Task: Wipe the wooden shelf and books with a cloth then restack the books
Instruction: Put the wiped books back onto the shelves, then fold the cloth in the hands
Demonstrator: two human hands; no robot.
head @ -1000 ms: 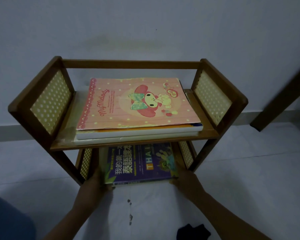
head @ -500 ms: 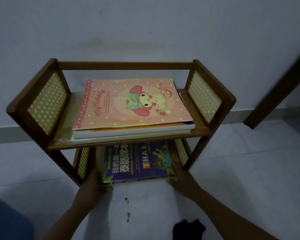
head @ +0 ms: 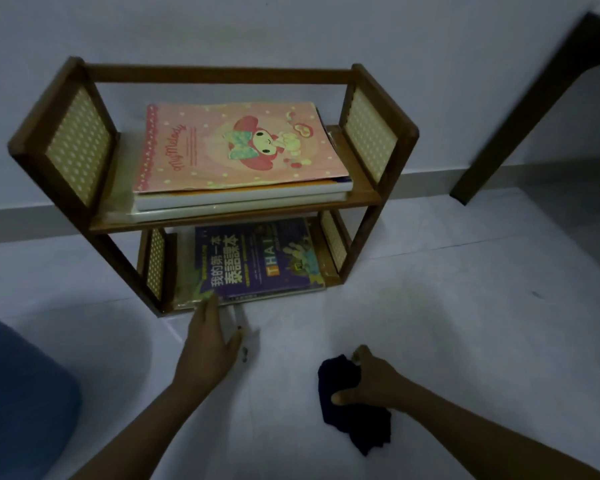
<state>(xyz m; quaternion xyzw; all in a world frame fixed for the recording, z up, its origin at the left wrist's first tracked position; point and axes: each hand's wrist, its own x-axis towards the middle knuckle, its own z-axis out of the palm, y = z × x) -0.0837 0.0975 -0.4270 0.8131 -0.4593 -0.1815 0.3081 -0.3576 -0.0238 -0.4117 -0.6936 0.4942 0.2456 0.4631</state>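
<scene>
Fingers [head: 343,398] of right hand [head: 374,382] clutch dark cloth [head: 354,407]; left hand [head: 208,344] flat near shelf [head: 222,77].

Wooden shelf [head: 219,76] stands on pale floor against the wall. Upper tier: pink cartoon notebook [head: 239,147] atop a stack. Lower tier: purple language book [head: 257,261]. Left hand [head: 210,344], fingers extended, touches that book's near corner. Right hand [head: 371,382] grips a dark cloth [head: 350,410] on the floor.

Bare forearms, blue garment [head: 18,393] at left

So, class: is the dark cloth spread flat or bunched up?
Bunched up: the dark cloth sits crumpled on the floor, gripped by the right hand.
</scene>
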